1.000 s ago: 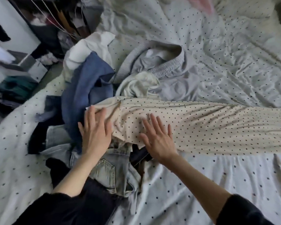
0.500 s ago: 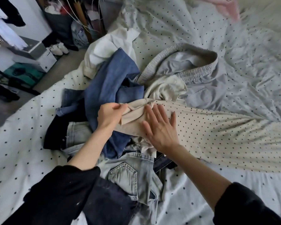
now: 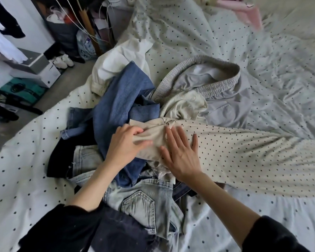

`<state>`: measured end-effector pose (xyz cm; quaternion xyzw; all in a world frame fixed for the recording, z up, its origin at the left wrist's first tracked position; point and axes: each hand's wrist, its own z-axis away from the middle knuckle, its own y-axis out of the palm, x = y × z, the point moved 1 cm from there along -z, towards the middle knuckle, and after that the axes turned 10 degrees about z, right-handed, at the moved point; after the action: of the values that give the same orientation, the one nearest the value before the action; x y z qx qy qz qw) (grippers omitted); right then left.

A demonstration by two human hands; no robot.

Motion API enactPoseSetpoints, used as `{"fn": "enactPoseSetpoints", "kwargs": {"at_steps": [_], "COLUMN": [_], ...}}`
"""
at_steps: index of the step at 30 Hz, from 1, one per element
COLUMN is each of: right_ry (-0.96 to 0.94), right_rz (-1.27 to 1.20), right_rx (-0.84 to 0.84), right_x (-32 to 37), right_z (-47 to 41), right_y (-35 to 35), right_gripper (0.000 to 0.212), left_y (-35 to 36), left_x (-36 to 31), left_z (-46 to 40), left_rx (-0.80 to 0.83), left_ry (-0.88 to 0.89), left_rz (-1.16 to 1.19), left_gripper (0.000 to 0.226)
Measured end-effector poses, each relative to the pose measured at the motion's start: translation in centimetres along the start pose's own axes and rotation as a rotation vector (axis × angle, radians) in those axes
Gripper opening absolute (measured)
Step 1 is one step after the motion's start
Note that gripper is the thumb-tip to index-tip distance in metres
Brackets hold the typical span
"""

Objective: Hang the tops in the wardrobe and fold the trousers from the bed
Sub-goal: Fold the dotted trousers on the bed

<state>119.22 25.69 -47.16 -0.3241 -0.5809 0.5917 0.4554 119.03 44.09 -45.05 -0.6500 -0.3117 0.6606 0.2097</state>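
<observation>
Bed (image 3: 225, 224): dotted trousers (image 3: 244, 157) lie sideways (waist leftward).

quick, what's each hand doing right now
Left hand: closed, gripping the end of the cream dotted trousers.
Right hand: open, pressing flat on the same trousers.

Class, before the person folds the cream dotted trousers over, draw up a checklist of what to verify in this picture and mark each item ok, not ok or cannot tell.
1. Left hand grips the waist end of the cream dotted trousers: ok.
2. Right hand presses flat on them: ok.
3. Leg laid out straight across the bed: ok, creases remain.
4. Waist end on a flat surface: not ok, it lies on the blue jeans.
5. Both legs aligned: cannot tell.
</observation>
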Motion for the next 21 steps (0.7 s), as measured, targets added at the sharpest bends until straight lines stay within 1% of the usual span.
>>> {"fn": "enactPoseSetpoints", "kwargs": {"at_steps": [2,3,5,7,9,10,12,15,17,19,21], "right_ry": [0.004,0.004,-0.003,-0.005,-0.006,-0.007,-0.008,-0.008,-0.013,-0.019,-0.022], "right_rz": [-0.001,0.008,0.021,0.025,0.032,0.037,0.053,0.082,0.096,0.1,0.107], "right_rx": [-0.017,-0.024,-0.024,-0.017,-0.01,-0.004,0.005,0.008,0.006,0.008,0.002], "right_x": [0.0,0.0,-0.1,-0.1,-0.1,-0.1,0.0,0.1,0.2,0.2,0.2], "right_z": [-0.1,-0.1,0.1,0.2,0.2,0.2,0.2,0.3,0.4,0.4,0.4], "right_y": [0.0,0.1,0.1,0.1,0.0,0.0,0.1,0.3,0.3,0.3,0.2], "right_gripper": [0.067,0.068,0.068,0.066,0.062,0.061,0.059,0.06,0.06,0.06,0.06], "left_y": [-0.6,-0.8,-1.2,-1.7,-2.1,-2.4,-2.8,-3.1,-3.2,-2.9,-2.8], "left_x": [-0.2,-0.3,-0.2,0.1,0.4,0.7,1.0,0.6,0.0,-0.6,-1.1], "left_z": [-0.9,-1.5,-2.5,-2.9,-2.5,-2.4,-2.1,-2.3,-2.7,-3.2,-3.4], "left_rx": [-0.058,-0.041,0.09,0.214,0.279,0.285,0.249,0.119,0.062,-0.004,-0.097], "left_ry": [-0.059,-0.098,-0.204,-0.27,-0.273,-0.263,-0.234,-0.212,-0.188,-0.235,-0.36], "left_rz": [0.107,0.133,0.117,0.132,0.114,0.087,0.069,0.09,0.11,0.279,0.554], "left_gripper": [0.031,0.026,0.019,0.016,0.014,0.011,0.008,0.01,0.009,0.007,0.009]}}
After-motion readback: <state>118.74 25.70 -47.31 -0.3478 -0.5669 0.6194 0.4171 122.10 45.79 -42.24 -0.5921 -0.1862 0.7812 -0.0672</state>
